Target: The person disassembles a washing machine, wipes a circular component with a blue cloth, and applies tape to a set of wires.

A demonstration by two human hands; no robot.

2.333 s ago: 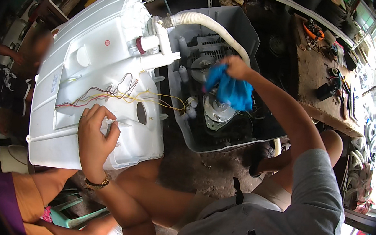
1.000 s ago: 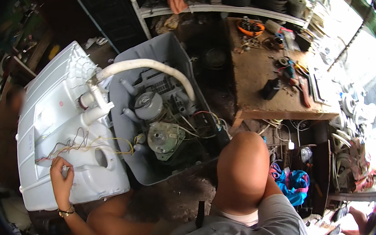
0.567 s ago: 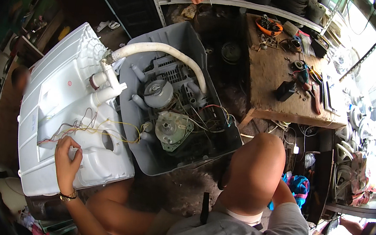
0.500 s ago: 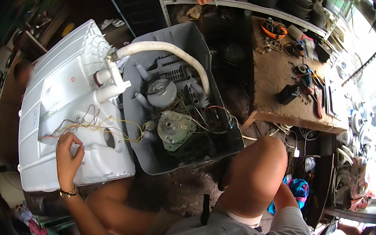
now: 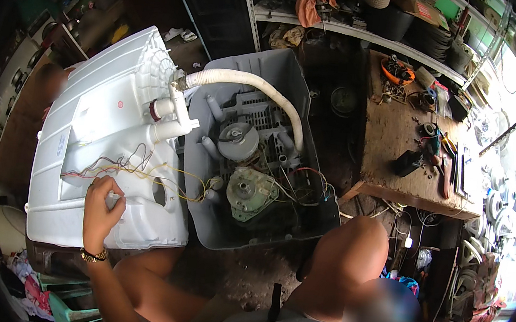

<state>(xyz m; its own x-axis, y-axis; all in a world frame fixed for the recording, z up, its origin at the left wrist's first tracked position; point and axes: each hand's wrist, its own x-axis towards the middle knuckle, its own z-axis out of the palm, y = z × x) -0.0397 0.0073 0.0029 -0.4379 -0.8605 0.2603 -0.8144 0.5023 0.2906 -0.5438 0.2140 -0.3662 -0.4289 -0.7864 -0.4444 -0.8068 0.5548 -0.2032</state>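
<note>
Dark, gritty floor (image 5: pixel 238 288) spreads below and to the right of the fingers, and a loaded shelf (image 5: pixel 353 34) runs along the back, well beyond them. Bent inward, the fingers of the left hand (image 5: pixel 101 215) bring thumb and forefinger near each other over the white tub (image 5: pixel 54 218); whether they grip anything, or press on the plastic, I cannot tell. A gold watch (image 5: pixel 94 256) circles the wrist below them.

Loose wires (image 5: pixel 120 166) in brown, red and yellow lie on the tub just beyond the fingertips, the yellow ones running right into a grey casing (image 5: pixel 283 79). Farther up from the fingers, a white pipe (image 5: pixel 178 114) crosses the tub's right part, and a pale hose (image 5: pixel 257 80) arches from its top over the casing. Inside that casing, well to the fingers' right, sit a motor (image 5: pixel 249 193) and a round grey wheel (image 5: pixel 238 141).

Farthest right stands a wooden table (image 5: pixel 387 159) with an orange bowl (image 5: pixel 406 82) and a black box (image 5: pixel 408 164) on it. Between table and fingers rises a bare knee (image 5: pixel 349 252); the right hand is hidden.
</note>
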